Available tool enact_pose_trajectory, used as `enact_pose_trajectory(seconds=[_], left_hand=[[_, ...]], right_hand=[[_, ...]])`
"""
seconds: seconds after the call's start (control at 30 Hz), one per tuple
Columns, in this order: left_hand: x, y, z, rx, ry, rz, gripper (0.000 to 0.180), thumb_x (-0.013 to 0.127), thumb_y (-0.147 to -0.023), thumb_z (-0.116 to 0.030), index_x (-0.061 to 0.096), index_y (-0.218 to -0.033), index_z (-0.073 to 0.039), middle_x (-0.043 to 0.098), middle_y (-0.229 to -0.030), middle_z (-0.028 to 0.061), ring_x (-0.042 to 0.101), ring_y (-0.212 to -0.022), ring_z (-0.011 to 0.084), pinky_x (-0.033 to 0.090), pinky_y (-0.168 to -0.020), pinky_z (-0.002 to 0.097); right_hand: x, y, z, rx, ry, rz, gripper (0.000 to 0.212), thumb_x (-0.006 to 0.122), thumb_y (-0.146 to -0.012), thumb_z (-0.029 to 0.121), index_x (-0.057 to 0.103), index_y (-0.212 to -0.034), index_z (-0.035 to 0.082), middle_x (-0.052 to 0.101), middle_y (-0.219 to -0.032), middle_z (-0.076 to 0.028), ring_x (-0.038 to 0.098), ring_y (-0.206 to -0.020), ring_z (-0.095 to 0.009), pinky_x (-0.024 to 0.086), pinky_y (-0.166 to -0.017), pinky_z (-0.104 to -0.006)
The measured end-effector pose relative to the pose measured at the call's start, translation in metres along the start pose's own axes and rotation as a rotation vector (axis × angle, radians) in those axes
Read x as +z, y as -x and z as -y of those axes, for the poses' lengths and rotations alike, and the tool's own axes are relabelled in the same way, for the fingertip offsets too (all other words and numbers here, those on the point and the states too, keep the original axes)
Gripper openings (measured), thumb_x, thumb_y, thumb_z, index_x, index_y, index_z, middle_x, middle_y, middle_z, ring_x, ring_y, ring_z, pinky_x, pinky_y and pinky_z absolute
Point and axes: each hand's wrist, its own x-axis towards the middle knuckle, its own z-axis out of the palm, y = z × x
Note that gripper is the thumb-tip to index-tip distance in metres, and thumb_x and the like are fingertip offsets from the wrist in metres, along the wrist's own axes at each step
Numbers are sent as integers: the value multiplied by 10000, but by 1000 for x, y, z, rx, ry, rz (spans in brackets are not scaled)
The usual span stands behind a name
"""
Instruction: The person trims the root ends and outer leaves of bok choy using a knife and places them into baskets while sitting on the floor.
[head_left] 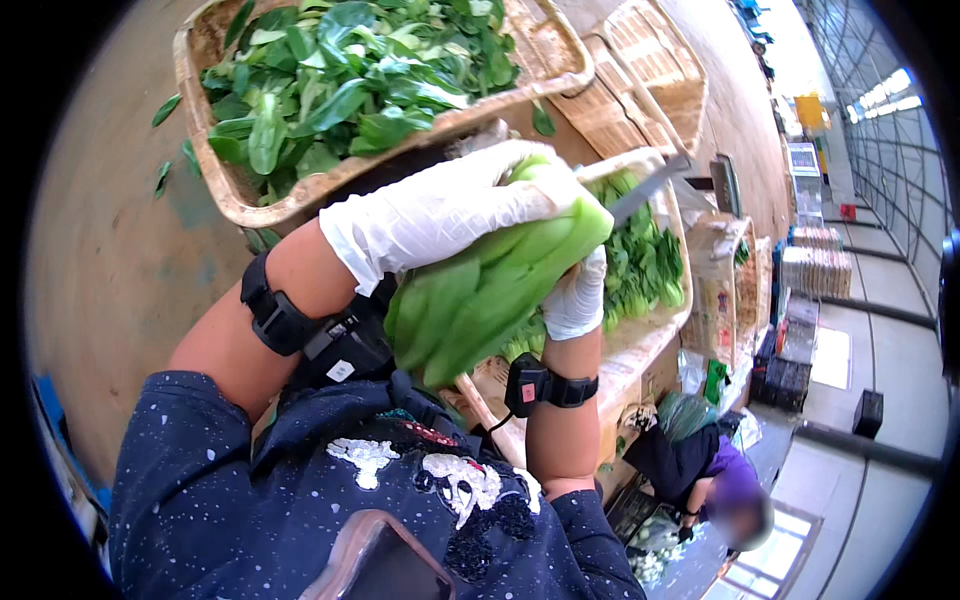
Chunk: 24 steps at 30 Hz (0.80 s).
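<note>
A large pale-green head of bok choy (480, 285) is in front of my chest, its base up and to the right. My left hand (500, 190), in a white glove, is closed over its upper side near the base. In my right hand (577, 297), also gloved, is a knife (643, 193); its blade shows past the base, pointing up and right. The handle and most of my right fingers are hidden behind the bok choy. Beyond my left hand, loose green leaves (340, 80) fill much of a worn, pale plastic crate (270, 208).
Right of my hands, another crate (682, 290) holds rows of small green heads (640, 255). Behind stand more pale crates (655, 60). Stray leaves (165, 110) lie on the brown floor at left. Another person in purple (735, 485) works at the lower right.
</note>
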Motion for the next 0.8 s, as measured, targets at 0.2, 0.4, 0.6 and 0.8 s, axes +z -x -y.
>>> enact_pose_trajectory(seconds=[0.2, 0.4, 0.6, 0.8], left_hand=[[0, -15, 33, -153, 18, 38, 339, 555, -904, -289, 586, -1068, 7, 601, -946, 62, 552, -820, 115, 460, -730, 252], [-56, -12, 40, 394, -922, -624, 616, 662, -823, -328, 441, -1281, 21, 622, -919, 130, 584, -827, 187, 471, -790, 311], [120, 26, 53, 176, -515, 49, 810, 787, -649, -209, 389, -1349, -128, 477, -1145, 146, 466, -1116, 306, 348, -999, 382], [128, 12, 42, 121, -741, 232, 441, 668, -691, -125, 562, -1120, -141, 547, -957, 100, 599, -847, 282, 480, -774, 349]], right_hand=[[-37, 65, -26, 64, -221, -152, 856, 484, -782, 682, 357, -1361, 64, 478, -1292, -172, 531, -1091, -263, 465, -909, -395], [-50, 97, -37, -126, 1, -389, 880, 733, -714, 420, 299, -1374, 31, 480, -1270, -143, 508, -1128, -246, 433, -954, -373], [-50, 118, -38, -296, 224, -538, 830, 738, -662, -32, 302, -1367, 23, 432, -1301, -107, 477, -1147, -206, 403, -984, -346], [-71, 154, -27, -245, 383, -516, 799, 763, -648, -3, 355, -1335, 16, 452, -1286, -96, 487, -1133, -193, 399, -980, -334]])
